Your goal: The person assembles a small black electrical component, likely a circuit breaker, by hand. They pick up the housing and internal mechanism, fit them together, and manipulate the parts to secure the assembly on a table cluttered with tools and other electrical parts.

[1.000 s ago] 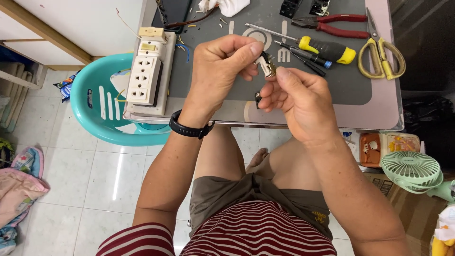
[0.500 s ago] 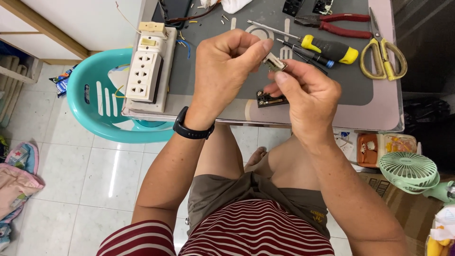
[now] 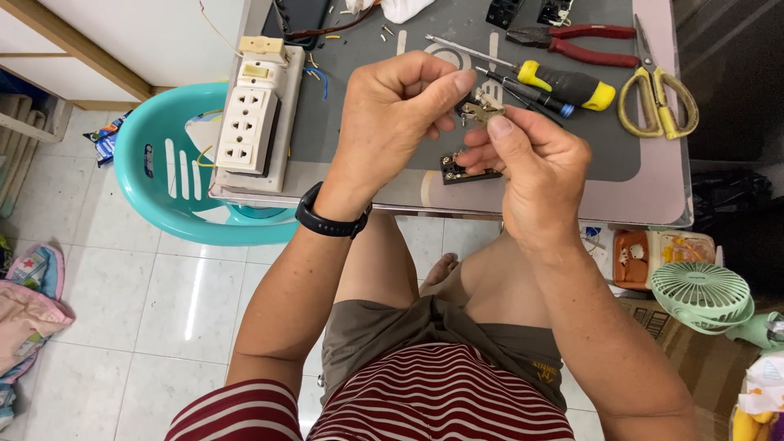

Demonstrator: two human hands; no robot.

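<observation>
Small brass part (image 3: 482,109) between both hands (image 3: 457,122)

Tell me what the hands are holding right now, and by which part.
Both hands pinch one small brass-and-black metal fitting above the mat: left hand grips its left end between thumb and fingertips, right hand its right side under the thumb. Its exact kind cannot be told.

A white plastic power strip (image 3: 247,122) lay at the grey mat's (image 3: 367,155) left edge; yellow-handled scissors (image 3: 657,94) lay upper right, red-handled pliers (image 3: 576,45) left of them.
</observation>
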